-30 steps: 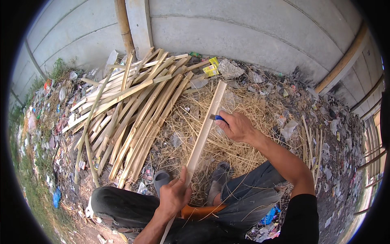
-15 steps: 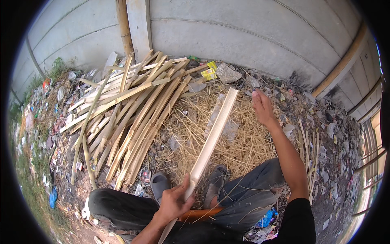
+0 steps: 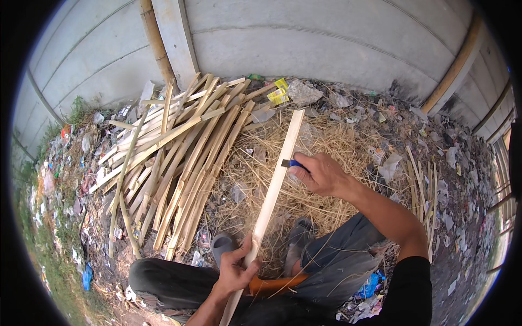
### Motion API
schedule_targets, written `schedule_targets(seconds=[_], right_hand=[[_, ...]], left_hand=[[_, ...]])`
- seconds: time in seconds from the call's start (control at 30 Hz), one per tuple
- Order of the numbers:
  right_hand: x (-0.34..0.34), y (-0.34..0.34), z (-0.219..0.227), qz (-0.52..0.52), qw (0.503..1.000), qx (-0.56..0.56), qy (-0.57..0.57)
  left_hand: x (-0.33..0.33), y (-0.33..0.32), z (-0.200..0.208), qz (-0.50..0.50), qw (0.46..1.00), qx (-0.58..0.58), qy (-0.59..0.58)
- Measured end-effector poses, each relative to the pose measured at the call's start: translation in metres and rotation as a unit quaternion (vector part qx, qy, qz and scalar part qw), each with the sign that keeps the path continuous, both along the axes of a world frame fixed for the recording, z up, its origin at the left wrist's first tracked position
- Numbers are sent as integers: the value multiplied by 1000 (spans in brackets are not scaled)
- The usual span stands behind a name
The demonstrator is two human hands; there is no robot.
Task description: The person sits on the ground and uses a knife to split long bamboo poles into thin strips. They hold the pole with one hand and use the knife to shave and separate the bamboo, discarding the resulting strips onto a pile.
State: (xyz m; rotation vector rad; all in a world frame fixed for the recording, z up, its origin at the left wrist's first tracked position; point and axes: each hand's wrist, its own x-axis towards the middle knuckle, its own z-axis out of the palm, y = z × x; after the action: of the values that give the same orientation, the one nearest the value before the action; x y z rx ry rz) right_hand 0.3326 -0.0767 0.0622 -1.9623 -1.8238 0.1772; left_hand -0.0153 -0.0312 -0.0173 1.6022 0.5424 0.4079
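A long pale split bamboo strip (image 3: 276, 182) slants from my lap up and away, its far end tilted a little to the right. Closed round its lower part, near a node, is my left hand (image 3: 238, 270). My right hand (image 3: 321, 173) grips the blue handle of a small knife (image 3: 288, 163). The knife's short dark blade touches the strip's right edge in its upper half. My fingers cover most of the handle. Beneath the strip, shavings (image 3: 315, 136) are strewn over the ground.
To the left lies a heap of split bamboo strips (image 3: 174, 157). A concrete wall (image 3: 304, 43) with upright bamboo poles (image 3: 156, 41) runs behind. Litter and a pale rock (image 3: 303, 93) lie along its foot. My knees and grey clogs (image 3: 222, 245) are below; several thin slivers (image 3: 423, 190) lie at right.
My right hand has come left and down, from beside the strip's far end to the strip itself, bringing the knife against its edge. The strip has shifted slightly; my left hand still holds it.
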Motion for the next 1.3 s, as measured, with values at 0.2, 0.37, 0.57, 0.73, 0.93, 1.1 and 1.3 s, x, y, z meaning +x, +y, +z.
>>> schedule_targets(seconds=[0.2,0.37,0.57,0.73,0.93,1.1,1.3], right_hand=[[-10,5,-10,62,998,6,0],[91,28,-19,-226,953,184,78],[137,-2,-25,-267,904,208,262],[70,-6,5,-162,969,126,139],[-41,-11,10,53,996,-47,55],[-11,4,13,-9,997,-63,42],[-51,-7,-6,69,992,-79,68]], left_hand=[[1,3,4,20,996,74,39],[-1,-2,7,-34,995,83,42],[-4,-4,-1,-1,991,-116,-67],[-1,0,12,-36,973,-225,-46],[0,5,2,-39,965,-244,-88],[2,7,0,-12,971,-238,-29],[4,9,1,-7,968,-245,-46]])
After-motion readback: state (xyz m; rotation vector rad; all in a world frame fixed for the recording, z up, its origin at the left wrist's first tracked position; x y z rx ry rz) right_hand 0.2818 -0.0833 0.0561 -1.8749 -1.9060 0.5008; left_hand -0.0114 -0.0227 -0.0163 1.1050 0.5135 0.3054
